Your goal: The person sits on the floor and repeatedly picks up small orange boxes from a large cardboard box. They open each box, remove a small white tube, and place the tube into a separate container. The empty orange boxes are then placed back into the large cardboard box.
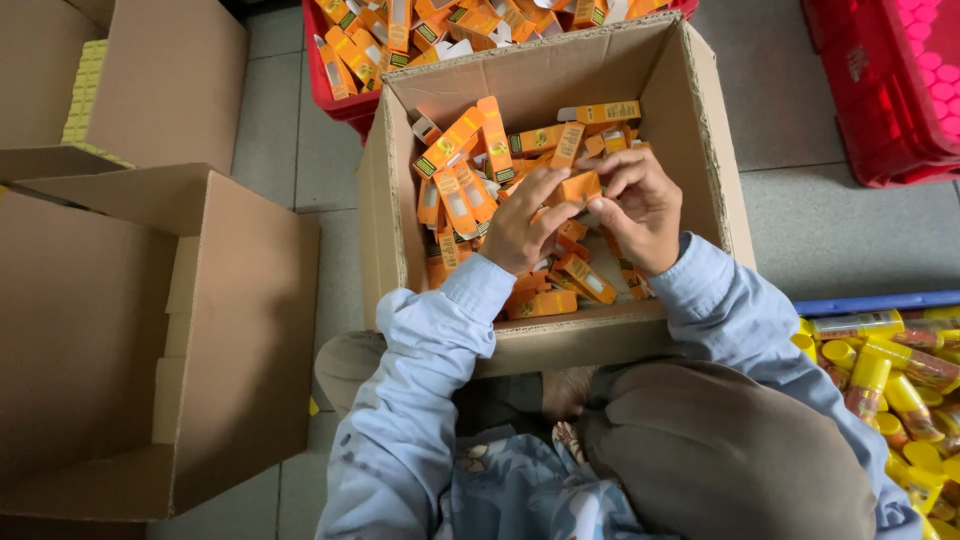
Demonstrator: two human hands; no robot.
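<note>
Both hands' fingers pinch one small orange carton, long axis left-right.

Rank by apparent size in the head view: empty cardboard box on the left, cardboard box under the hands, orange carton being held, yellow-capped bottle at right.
1. Empty cardboard box, though it may just be nearer the camera.
2. Cardboard box under the hands.
3. Yellow-capped bottle.
4. Orange carton, partly hidden by fingers, so 3 versus 4 is unsure.

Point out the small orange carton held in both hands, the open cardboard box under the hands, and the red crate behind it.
small orange carton (578, 187), head view, its side face.
cardboard box (560, 75), head view, far inner wall.
red crate (335, 98), head view, left rim.
</note>
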